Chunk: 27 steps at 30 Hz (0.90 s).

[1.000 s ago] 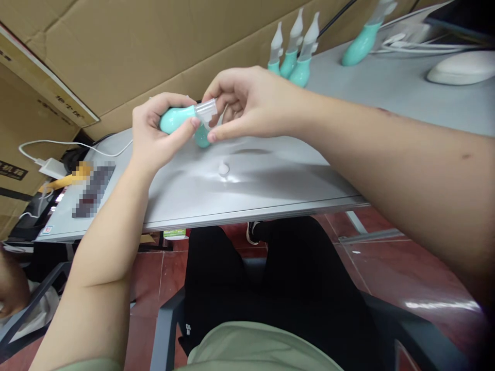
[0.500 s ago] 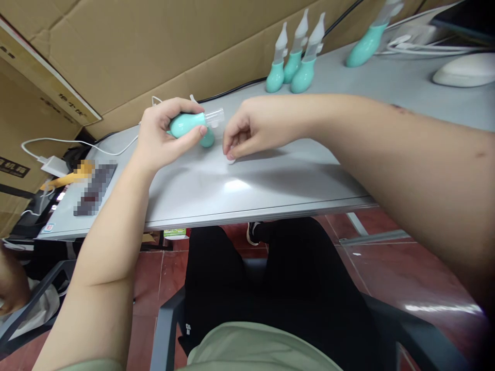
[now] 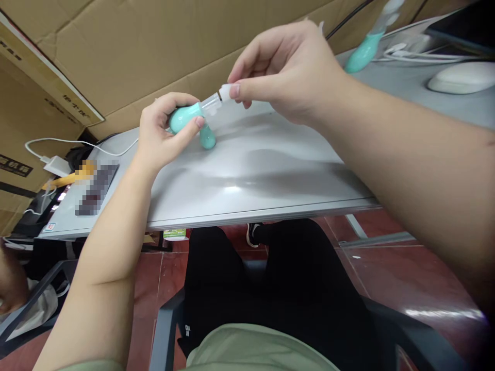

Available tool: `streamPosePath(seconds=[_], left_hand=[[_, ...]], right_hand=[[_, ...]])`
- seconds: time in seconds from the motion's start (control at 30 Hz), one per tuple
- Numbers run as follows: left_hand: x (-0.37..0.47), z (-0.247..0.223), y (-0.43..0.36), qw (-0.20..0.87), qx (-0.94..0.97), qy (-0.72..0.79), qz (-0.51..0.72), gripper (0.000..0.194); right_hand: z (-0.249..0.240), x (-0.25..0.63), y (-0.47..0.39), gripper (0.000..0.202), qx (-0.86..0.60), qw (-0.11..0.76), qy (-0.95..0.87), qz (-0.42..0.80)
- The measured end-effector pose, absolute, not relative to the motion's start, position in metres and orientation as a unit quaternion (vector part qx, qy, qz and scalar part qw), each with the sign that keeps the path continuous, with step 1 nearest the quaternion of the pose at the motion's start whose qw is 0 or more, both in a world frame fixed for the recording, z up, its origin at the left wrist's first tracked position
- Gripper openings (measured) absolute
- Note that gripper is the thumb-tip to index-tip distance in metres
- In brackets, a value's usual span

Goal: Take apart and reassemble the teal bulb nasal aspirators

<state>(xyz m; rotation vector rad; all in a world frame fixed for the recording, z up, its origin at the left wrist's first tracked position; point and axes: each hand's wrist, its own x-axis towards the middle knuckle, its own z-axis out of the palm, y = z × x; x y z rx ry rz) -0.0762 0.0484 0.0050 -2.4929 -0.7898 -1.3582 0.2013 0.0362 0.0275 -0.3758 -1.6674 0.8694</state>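
My left hand [image 3: 162, 129] is wrapped round a teal bulb [image 3: 184, 118], whose clear tube [image 3: 211, 104] points up to the right. Between thumb and fingers, my right hand [image 3: 286, 72] pinches a small white piece [image 3: 226, 93] at the open end of that tube; whether the two touch is hard to tell. Just behind and below the held bulb, another teal bulb [image 3: 208, 137] rests on the grey table [image 3: 240, 196], partly hidden. A further teal bulb with a clear top [image 3: 364, 51] stands at the back right.
A white mouse [image 3: 462, 78], white cables [image 3: 410, 53] and a dark device [image 3: 464, 28] lie at the right. Cardboard [image 3: 154, 46] lines the back. On the left are a blurred phone-like object [image 3: 97, 189], a white charger [image 3: 57, 166] and another person's arm [image 3: 11, 281].
My right hand has risen from the tabletop with the white piece, bringing it to the tube's end. It now hides the group of bulbs behind. My left hand has barely moved.
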Motion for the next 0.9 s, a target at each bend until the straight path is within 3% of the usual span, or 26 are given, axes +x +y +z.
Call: streamPosePath(seconds=[0.17, 0.57, 0.9], left_hand=[[-0.075, 0.007, 0.044, 0.088, -0.845, -0.233, -0.474, 0.049], [-0.079, 0.004, 0.054, 0.083, -0.845, -0.206, -0.487, 0.051], [-0.084, 0.002, 0.057, 0.078, -0.853, -0.215, -0.469, 0.050]], right_hand=[[0.024, 0.203, 0.043, 0.028, -0.166, 0.546, -0.740, 0.355], [0.025, 0.204, 0.037, 0.011, -0.142, 0.540, -0.754, 0.346], [0.026, 0.208, 0.037, 0.016, -0.149, 0.521, -0.778, 0.319]])
